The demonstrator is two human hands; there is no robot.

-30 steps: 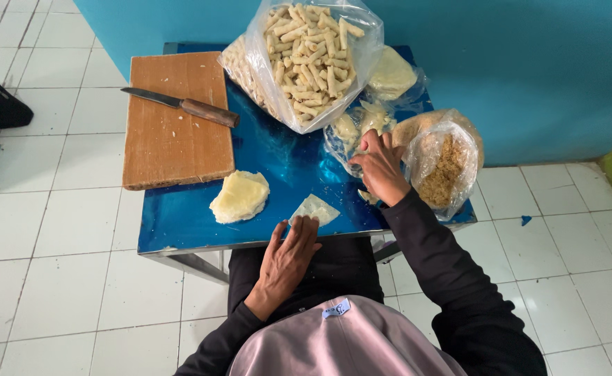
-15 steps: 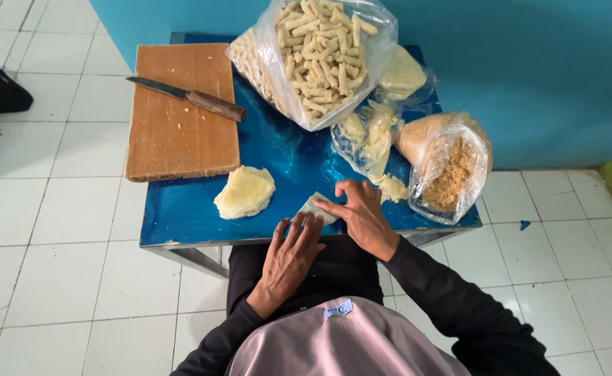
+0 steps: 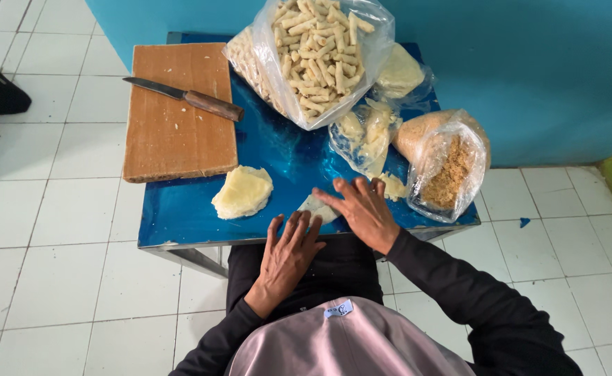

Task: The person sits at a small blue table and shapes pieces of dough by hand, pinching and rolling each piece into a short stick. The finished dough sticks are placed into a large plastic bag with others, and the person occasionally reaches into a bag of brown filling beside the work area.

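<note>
A thin pale wrapper sheet (image 3: 314, 207) lies flat near the front edge of a small blue table (image 3: 180, 216). My right hand (image 3: 361, 209) rests on it with fingers spread, pressing its right side. My left hand (image 3: 288, 254) lies flat at the table's front edge, fingertips just below the sheet, holding nothing. A stack of the same pale sheets (image 3: 243, 191) sits to the left. A small lump of pale filling (image 3: 393, 186) lies just right of my right hand.
A wooden cutting board (image 3: 180, 132) with a knife (image 3: 184, 97) on it sits at the left. Behind are a big clear bag of rolled sticks (image 3: 316, 56), a bag of pale filling (image 3: 365, 136) and a bag of brown crumbs (image 3: 448, 167). White floor tiles surround the table.
My right hand has come back from the bags at the right rear down onto the sheet at the front edge. My left hand has slid forward a little toward the sheet.
</note>
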